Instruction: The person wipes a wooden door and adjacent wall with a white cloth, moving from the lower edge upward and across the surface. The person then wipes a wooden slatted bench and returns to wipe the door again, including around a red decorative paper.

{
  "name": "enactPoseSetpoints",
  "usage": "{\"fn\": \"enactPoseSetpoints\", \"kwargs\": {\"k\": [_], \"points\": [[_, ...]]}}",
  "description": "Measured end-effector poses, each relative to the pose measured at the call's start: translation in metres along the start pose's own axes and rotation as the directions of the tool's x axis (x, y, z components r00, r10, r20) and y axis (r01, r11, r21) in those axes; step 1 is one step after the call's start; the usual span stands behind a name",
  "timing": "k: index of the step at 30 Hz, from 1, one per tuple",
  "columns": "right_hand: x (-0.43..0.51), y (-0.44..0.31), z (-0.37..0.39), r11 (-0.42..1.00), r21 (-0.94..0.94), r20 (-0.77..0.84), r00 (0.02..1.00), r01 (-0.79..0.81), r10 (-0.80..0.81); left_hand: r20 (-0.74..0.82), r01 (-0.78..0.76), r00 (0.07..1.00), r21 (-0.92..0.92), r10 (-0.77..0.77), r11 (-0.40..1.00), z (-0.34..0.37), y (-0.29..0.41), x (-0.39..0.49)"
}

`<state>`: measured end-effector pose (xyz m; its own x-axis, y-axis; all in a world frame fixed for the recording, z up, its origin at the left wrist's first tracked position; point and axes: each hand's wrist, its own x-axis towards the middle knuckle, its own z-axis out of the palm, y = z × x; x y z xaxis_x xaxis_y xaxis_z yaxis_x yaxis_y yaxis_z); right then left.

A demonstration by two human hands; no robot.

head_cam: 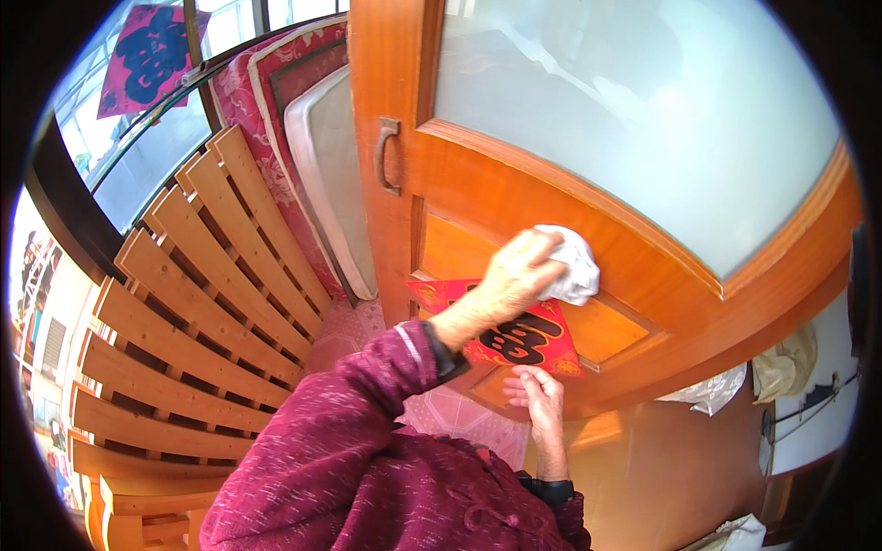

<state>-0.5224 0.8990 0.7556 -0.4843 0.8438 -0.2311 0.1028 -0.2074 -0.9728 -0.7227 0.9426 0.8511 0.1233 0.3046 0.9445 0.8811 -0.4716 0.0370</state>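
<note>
My left hand (518, 272) grips a crumpled white cloth (577, 265) and presses it to the lower part of a wooden door (475, 165), just below the frosted glass pane (620, 117). Under that forearm, a red paper diamond (561, 337) with a black character and gold corner patterns lies against the door's lower panel; my wrist and hand cover part of it. My right hand (537, 394) is empty, its fingers loosely curled and apart, near the paper's bottom edge. Whether it touches the paper I cannot tell.
A slatted wooden bed frame part (227, 275) leans along the left side. Behind it, a red patterned mattress (255, 103) and a pale padded board (334, 172) stand upright. The door has a metal handle (387, 157). Pink tiles (458, 417) meet brown flooring (675, 461).
</note>
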Motion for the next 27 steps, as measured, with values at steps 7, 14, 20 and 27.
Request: {"fn": "enactPoseSetpoints", "kwargs": {"k": [7, 14, 20, 27], "points": [[0.027, -0.028, 0.029, 0.961, -0.151, -0.023, 0.971, 0.232, -0.238, -0.312, 0.535, 0.829, 0.205, -0.463, 0.82, -0.085, -0.085, -0.037], [0.044, -0.144, 0.055, 0.223, -0.775, 0.051, 0.411, 0.591, -0.91, 0.285, 0.46, 0.112, -0.864, -0.952, -0.205, -0.067, -0.062, -0.055], [0.06, -0.203, 0.082, -0.185, -0.89, 0.293, 0.212, 0.417, -0.932, 0.588, 0.023, 0.13, -0.807, -0.799, -0.59, -0.099, -0.075, -0.099], [0.083, -0.179, 0.157, 0.204, -0.462, 0.464, 0.431, 0.863, -0.774, 0.422, 0.135, -0.148, -0.887, -0.894, -0.441, -0.159, -0.098, -0.098]]}}
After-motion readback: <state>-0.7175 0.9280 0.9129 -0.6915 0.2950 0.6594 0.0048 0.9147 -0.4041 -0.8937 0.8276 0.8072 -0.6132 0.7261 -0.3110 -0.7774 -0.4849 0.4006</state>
